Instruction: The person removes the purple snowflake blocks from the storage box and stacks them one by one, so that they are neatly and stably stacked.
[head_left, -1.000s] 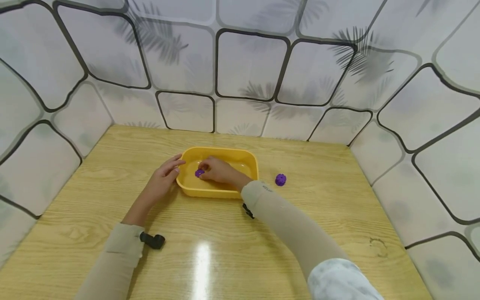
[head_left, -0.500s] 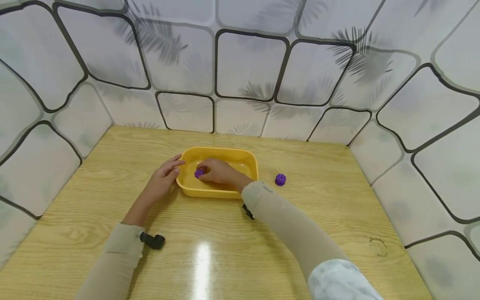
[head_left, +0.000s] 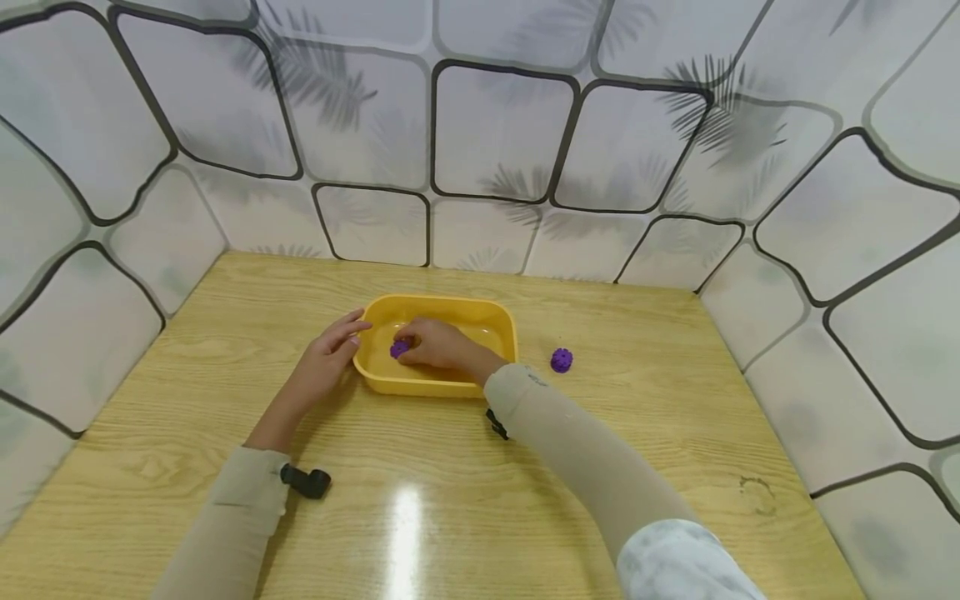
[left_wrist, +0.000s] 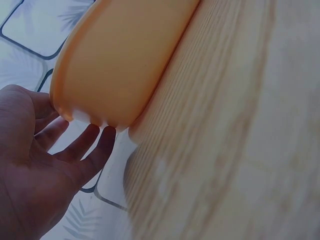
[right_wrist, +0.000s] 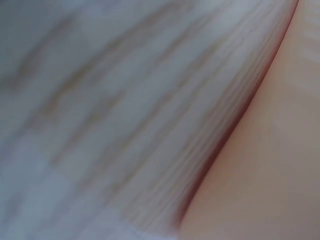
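Note:
Inside the yellow plastic basin [head_left: 480,310], my right hand [head_left: 438,342] pinches a small purple notched disc [head_left: 398,349] near the basin's left end. Thumb and fingers come at it from the right, covering part of it. My left hand [head_left: 327,354] rests against the basin's left end, its fingers fairly straight. In the left wrist view, the left hand's fingertips [left_wrist: 108,131] touch the outside of the basin [left_wrist: 107,65]. The right wrist view shows the basin's outer wall [right_wrist: 270,175] close up, without the right hand.
A second purple notched piece [head_left: 561,360], round and thicker, lies on the wooden table [head_left: 637,433] to the right of the basin. Patterned white walls [head_left: 495,125] enclose the table at the back and sides. Each wrist carries a black camera, such as the left one [head_left: 306,482].
The right hand and the purple disc shift only slightly inside the basin, the hand tilting a little. The left hand, basin and second purple piece stay in place.

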